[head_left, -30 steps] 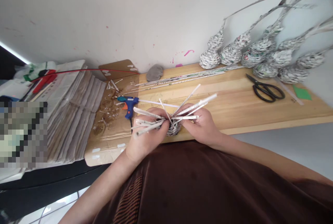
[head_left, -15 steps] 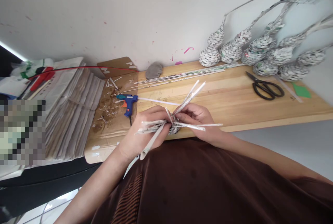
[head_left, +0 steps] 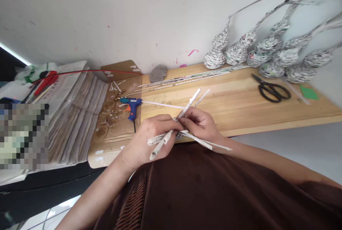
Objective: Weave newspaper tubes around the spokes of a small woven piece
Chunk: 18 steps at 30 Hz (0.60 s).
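Observation:
Close to my body, at the front edge of the wooden board, my left hand (head_left: 157, 133) is wrapped round a small woven paper piece (head_left: 179, 136), which it mostly hides. Several rolled paper strips (head_left: 198, 140) stick out of the piece to the left, right and up. My right hand (head_left: 200, 123) is closed, with thumb and fingers pinching the base of an upward-pointing paper strip (head_left: 190, 103) where it meets the woven piece. The fingertips of both hands almost touch.
A blue glue gun (head_left: 133, 106) lies on cardboard (head_left: 112, 141) at the left, beside a newspaper stack (head_left: 77, 116). Behind are a grey stone-like lump (head_left: 158, 73) and long paper rods (head_left: 184, 78). Black scissors (head_left: 271, 91) and several woven gourd shapes (head_left: 236, 54) are at the right.
The strips on the right of the woven piece now slant lower. The one over my left hand has shifted, and the upper strips have spread apart. Both hands remain on the piece.

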Tool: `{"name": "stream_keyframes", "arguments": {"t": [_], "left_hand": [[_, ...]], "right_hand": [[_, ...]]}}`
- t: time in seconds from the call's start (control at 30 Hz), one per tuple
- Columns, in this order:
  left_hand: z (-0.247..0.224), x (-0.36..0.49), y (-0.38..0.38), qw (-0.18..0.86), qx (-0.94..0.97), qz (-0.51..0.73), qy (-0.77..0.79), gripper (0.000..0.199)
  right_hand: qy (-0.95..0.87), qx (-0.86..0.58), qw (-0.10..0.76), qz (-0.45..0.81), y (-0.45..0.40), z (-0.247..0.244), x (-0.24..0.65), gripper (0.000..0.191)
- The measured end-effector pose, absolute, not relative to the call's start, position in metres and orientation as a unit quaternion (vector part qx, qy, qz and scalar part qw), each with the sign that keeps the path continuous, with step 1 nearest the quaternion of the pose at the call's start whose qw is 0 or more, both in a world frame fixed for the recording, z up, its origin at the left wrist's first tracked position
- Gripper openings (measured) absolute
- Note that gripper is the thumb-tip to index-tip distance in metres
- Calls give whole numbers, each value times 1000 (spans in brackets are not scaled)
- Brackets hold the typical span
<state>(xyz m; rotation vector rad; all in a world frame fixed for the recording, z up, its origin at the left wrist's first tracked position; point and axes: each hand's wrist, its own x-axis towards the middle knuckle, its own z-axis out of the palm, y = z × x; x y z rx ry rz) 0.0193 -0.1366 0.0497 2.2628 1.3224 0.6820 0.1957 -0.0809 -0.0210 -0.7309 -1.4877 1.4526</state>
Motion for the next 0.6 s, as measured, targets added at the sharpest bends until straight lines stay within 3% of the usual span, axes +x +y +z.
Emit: {"name": "stream_keyframes", "arguments": {"t": [0.1, 0.2, 0.3, 0.4, 0.6], "left_hand": [[43, 23, -137, 210, 761, 285, 544, 12], [34, 27, -138, 196, 710, 321, 595, 20], [31, 29, -137, 181, 700, 341, 600, 22], [32, 31, -136, 201, 712, 335, 584, 12], [28, 32, -138, 200, 651, 375, 629, 13]], "right_hand": [[-612, -301, 459, 569, -81, -21, 196, 12], [-638, -299, 466, 535, -79, -19, 198, 10], [-659, -272, 489, 503, -77, -17, 198, 7], [-671, -258, 502, 481, -77, -15, 197, 4], [-658, -260, 470, 527, -80, -15, 197, 11]]}}
